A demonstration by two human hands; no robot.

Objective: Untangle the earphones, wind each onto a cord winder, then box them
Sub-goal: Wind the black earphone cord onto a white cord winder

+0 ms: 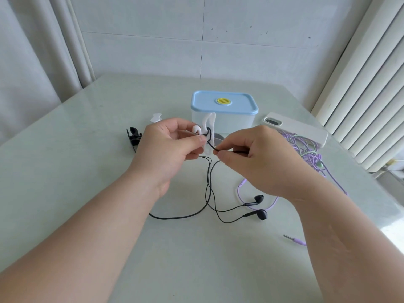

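My left hand (pixel 168 142) pinches a white cord winder (pixel 208 124) held upright above the table. A black cord loops round its waist. My right hand (pixel 251 154) pinches that black cord (pixel 211 189) just right of the winder. The cord hangs down to the table, where its two black earbuds (pixel 260 206) lie. A tangled purple earphone (pixel 306 149) lies at the right, its plug (pixel 295 239) near the front. A white box with a blue lid (pixel 223 106) stands shut behind my hands.
A second white winder (pixel 156 117) and a black winder (pixel 133 136) lie at the left. A white phone (pixel 295 127) rests right of the box. The table (pixel 87 171) is pale green, with a curtain at the left and a radiator at the right.
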